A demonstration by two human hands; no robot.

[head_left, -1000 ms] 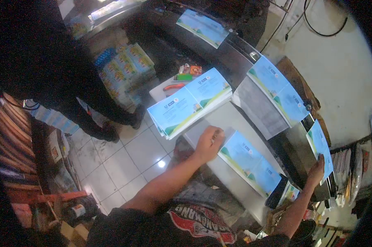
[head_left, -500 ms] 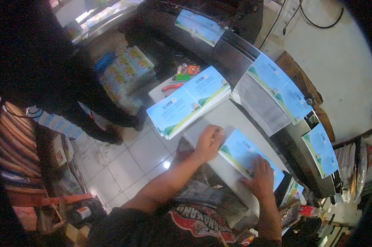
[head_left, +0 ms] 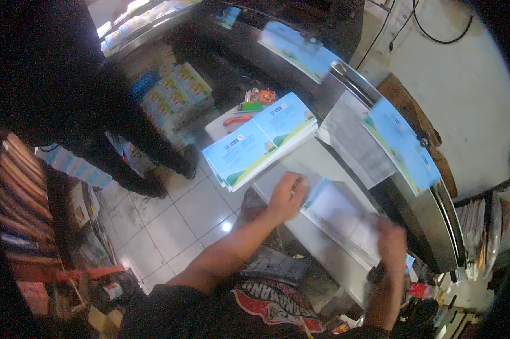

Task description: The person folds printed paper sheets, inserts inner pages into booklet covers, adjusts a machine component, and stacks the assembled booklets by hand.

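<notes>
A low stack of printed sheets [head_left: 340, 217] lies on the pale work surface in front of me, its top now whitish and smeared. My left hand [head_left: 289, 195] is curled closed at the stack's left end; whether anything is inside its fingers is hidden. At the right end, my right hand [head_left: 390, 243] is blurred by motion, so its grip does not show. Beyond my left hand sits a thicker pile of blue-and-green printed sheets [head_left: 260, 138]. Behind that pile lie a red-handled tool [head_left: 236, 120] and a green item [head_left: 251, 105].
A dark machine rail runs diagonally behind the work surface, carrying a blue printed sheet [head_left: 402, 147] and another blue sheet [head_left: 300, 51]. A grey sheet [head_left: 356, 141] hangs against it. At left, a person in dark clothes [head_left: 136, 147] stands near bundled prints [head_left: 179, 99].
My right hand has moved right and slightly down, from lying on the blue sheet to the stack's end. The stack's top has turned from blue to whitish. Printed sheets along the rail have shifted down-right.
</notes>
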